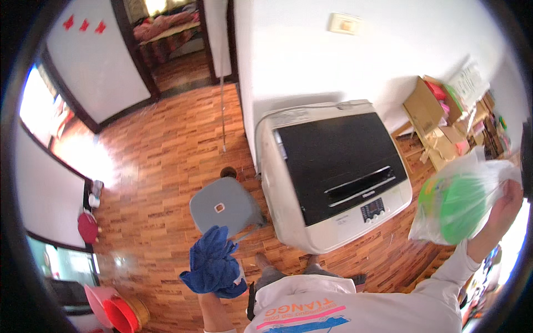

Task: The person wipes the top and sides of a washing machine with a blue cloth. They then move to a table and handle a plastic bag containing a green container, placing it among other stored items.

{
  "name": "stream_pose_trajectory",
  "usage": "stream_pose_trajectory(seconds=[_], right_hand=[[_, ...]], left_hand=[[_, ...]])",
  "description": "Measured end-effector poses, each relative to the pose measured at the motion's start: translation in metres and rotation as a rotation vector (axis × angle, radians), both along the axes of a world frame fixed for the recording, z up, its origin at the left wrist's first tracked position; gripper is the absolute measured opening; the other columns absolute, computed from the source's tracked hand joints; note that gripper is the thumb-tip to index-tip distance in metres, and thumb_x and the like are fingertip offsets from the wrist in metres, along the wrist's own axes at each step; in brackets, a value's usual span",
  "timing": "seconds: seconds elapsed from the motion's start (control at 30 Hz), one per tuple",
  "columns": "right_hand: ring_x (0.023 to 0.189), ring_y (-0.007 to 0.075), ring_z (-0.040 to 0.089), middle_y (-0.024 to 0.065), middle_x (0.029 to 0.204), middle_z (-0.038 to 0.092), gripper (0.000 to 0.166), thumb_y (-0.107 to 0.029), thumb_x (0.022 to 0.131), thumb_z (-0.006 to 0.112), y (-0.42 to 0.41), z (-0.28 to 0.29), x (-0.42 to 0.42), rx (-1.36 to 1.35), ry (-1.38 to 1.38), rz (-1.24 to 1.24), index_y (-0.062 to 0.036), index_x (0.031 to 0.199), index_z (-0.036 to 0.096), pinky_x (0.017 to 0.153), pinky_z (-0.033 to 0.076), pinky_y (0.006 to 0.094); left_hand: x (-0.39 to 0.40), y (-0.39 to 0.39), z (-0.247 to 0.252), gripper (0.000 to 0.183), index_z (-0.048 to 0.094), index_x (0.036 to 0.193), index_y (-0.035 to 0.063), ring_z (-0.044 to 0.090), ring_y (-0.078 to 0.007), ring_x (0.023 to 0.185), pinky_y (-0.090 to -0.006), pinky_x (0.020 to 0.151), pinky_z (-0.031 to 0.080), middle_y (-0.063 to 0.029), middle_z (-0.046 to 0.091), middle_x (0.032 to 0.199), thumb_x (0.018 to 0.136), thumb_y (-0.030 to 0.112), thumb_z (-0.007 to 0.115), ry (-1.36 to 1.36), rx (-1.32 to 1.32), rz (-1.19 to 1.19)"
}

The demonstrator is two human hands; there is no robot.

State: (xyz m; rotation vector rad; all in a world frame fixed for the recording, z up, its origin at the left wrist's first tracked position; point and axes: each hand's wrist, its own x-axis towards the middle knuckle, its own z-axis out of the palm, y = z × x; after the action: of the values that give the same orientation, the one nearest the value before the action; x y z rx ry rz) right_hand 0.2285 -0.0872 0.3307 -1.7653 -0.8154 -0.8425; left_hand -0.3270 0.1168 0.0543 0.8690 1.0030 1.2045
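Observation:
A crumpled blue cloth [212, 266] hangs in my left hand [210, 303]; it covers most of the fingers, and only the part near the wrist shows. Something pale, partly hidden, sticks out from the cloth's right side. My right hand [504, 205], raised at the far right, grips the gathered top of a clear plastic bag [424, 233]. Inside that bag a round bright green thing [462, 208] shows through the film, with some yellow at its left. Between my hands stands a top-loading Hisense washing machine [341, 166], its dark lid down. A grey plastic stool [225, 200] lies just beyond the cloth.
An opened cardboard box [424, 106] rests on a cluttered wooden table [437, 156] at the right. A thin pole [222, 112] leans near the wall corner. Red buckets [120, 312] stand at lower left. The wood-patterned floor [166, 166] leads to a doorway with a bed [170, 31] beyond.

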Motion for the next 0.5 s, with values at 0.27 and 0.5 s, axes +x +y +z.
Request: stream_pose_trajectory(seconds=[0.27, 0.5], right_hand=[[0.067, 0.0074, 0.045, 0.0000, 0.079, 0.053, 0.032, 0.002, 0.077, 0.054, -0.132, -0.101, 0.017, 0.432, 0.698, 0.242, -0.0019, 0.109, 0.053, 0.062, 0.037, 0.0204], [0.057, 0.0057, 0.039, -0.0030, 0.066, 0.046, 0.015, 0.004, 0.072, 0.051, -0.199, -0.155, 0.023, 0.502, 0.838, 0.159, -0.0091, 0.076, 0.045, 0.053, 0.031, 0.0202]], left_hand=[[0.078, 0.012, 0.061, 0.030, 0.058, 0.110, -0.0043, 0.057, -0.0244, 0.101, -0.0330, 0.084, 0.050, -0.0133, 0.055, 0.114, 0.081, 0.001, 0.053, 0.135, 0.132, -0.152], [0.188, 0.052, 0.095, 0.024, 0.060, 0.105, -0.0034, 0.057, -0.0210, 0.092, -0.0312, 0.078, 0.049, -0.0093, 0.059, 0.102, 0.083, 0.005, 0.055, 0.206, 0.274, -0.303]])
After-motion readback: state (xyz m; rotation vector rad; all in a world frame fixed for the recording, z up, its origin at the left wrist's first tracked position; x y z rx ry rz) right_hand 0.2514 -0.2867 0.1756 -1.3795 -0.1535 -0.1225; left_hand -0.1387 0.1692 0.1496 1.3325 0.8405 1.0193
